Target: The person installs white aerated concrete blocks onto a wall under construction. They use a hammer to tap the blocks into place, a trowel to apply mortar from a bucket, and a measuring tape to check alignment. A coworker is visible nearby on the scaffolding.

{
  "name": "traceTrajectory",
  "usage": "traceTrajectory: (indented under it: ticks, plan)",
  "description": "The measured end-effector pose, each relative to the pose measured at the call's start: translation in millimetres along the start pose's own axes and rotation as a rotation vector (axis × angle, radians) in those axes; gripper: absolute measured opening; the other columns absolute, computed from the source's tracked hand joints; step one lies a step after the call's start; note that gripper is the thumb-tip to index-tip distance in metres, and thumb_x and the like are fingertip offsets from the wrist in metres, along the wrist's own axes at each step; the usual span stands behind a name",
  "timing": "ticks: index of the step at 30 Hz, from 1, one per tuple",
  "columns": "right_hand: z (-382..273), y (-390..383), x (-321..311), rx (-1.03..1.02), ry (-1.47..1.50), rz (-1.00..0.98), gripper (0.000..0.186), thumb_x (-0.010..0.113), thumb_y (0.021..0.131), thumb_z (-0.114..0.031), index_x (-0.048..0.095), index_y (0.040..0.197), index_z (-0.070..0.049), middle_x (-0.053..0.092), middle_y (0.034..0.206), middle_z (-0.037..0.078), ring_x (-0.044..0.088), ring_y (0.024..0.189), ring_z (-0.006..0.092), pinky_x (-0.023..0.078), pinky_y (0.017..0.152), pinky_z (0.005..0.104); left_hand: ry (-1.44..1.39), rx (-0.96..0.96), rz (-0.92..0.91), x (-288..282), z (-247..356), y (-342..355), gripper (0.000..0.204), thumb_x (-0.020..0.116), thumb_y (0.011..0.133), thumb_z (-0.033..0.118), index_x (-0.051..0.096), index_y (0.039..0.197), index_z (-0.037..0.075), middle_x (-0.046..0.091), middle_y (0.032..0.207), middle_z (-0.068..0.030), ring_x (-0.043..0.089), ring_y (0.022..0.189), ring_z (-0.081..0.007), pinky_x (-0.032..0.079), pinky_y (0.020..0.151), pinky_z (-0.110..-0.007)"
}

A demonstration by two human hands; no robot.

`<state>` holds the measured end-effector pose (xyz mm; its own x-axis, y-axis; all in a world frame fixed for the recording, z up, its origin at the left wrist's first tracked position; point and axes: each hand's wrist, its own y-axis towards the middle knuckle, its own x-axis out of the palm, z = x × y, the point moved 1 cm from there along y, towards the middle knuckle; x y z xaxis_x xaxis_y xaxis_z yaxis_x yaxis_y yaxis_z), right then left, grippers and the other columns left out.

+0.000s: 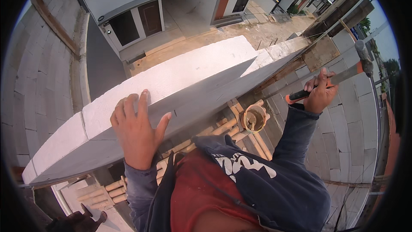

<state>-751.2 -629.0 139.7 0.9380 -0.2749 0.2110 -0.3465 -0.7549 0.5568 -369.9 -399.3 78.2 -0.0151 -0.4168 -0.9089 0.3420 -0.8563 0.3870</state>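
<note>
Starting at the left, an end block is meeting the long white block at a joint. The left hand is lying on the long block, fingers spread and clenching nothing, tips reaching its top, thumb resting against the near face. The block is sitting on the wall, its right end standing above the course beyond. Below, bamboo poles are running alongside, a bucket sitting among them. At the right, the right hand is grasping the hammer, fingers wrapped around its handle, head pointing up and outward.

The work is seemingly reaching the seating of the block; the next move is probably calling for a measured tap, away from the left fingers. The far edge is dropping toward the yard; open room is lying between hammer and block, while the person's body is crowding the near side.
</note>
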Motion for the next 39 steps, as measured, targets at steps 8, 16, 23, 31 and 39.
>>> traceTrajectory:
  ticks: [8, 16, 23, 31, 39]
  plan:
    - [181, 110, -223, 0.414, 0.508, 0.292, 0.017, 0.063, 0.105, -0.008, 0.049, 0.095, -0.012, 0.045, 0.071, -0.004, 0.045, 0.055, 0.0071, 0.043, 0.053, 0.0271, 0.006, 0.202, -0.066, 31, 86, 81, 0.071, 0.087, 0.082, 0.041, 0.064, 0.144, 0.013, 0.063, 0.143, -0.0135, 0.055, 0.138, -0.0383, 0.042, 0.114, -0.054]
    - [265, 32, -81, 1.023, 0.436, 0.035, 0.019, 0.065, 0.099, -0.004, 0.049, 0.107, -0.010, 0.048, 0.073, -0.003, 0.048, 0.054, 0.0082, 0.043, 0.050, 0.0282, 0.098, 0.109, -0.177, 44, 102, 87, 0.067, 0.089, 0.084, 0.028, 0.065, 0.146, 0.019, 0.065, 0.144, -0.0100, 0.059, 0.133, -0.0345, 0.051, 0.113, -0.046]
    - [218, 17, -53, 1.200, 0.060, -0.856, 0.023, 0.066, 0.097, -0.004, 0.047, 0.109, -0.011, 0.046, 0.065, -0.003, 0.044, 0.042, 0.0088, 0.041, 0.040, 0.0289, 0.130, 0.080, -0.248, 41, 105, 89, 0.067, 0.087, 0.086, 0.023, 0.064, 0.148, 0.021, 0.062, 0.150, -0.0087, 0.058, 0.136, -0.0339, 0.050, 0.115, -0.046]
    - [278, 27, -43, 1.130, 0.241, -0.281, 0.024, 0.064, 0.098, -0.005, 0.045, 0.111, -0.013, 0.049, 0.073, 0.001, 0.050, 0.050, 0.0107, 0.043, 0.044, 0.0309, 0.110, 0.096, -0.268, 41, 106, 94, 0.065, 0.090, 0.083, 0.026, 0.067, 0.144, 0.018, 0.063, 0.149, -0.0107, 0.058, 0.137, -0.0368, 0.051, 0.114, -0.049]
    - [246, -27, -68, 1.249, 0.037, -1.006, 0.043, 0.065, 0.099, -0.004, 0.047, 0.138, -0.006, 0.052, 0.071, -0.002, 0.050, 0.046, 0.0085, 0.043, 0.043, 0.0289, 0.185, 0.121, -0.422, 28, 133, 139, 0.091, 0.096, 0.069, 0.027, 0.058, 0.151, 0.015, 0.060, 0.145, -0.0177, 0.059, 0.132, -0.0399, 0.050, 0.111, -0.050]
